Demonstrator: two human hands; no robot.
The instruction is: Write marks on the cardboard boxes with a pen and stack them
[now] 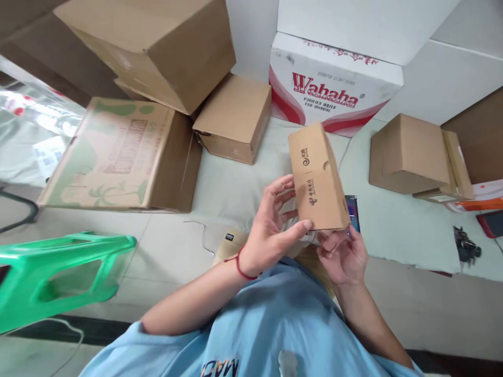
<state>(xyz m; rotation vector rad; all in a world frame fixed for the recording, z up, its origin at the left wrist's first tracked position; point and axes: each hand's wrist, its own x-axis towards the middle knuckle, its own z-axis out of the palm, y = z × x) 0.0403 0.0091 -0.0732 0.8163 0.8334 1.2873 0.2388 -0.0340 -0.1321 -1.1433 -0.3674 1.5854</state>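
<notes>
A small brown cardboard box (317, 178) with dark printed lettering is held up, tilted, in front of my body. My left hand (277, 217) grips its left lower side, the thumb pressed on the bottom corner and the fingers curled behind. At the lower right corner, my right hand (343, 254) holds the box from beneath, with some of its fingers hidden by it. Just behind that corner a phone-like lit screen (352, 212) shows in part.
Larger cartons stand on the left, among them a green-printed box (113, 157) and a plain box (236, 118). A Wahaba water carton (334, 86) is at the back. Brown boxes (408, 154) and keys (467, 245) lie right. A green stool (66, 272) stands lower left.
</notes>
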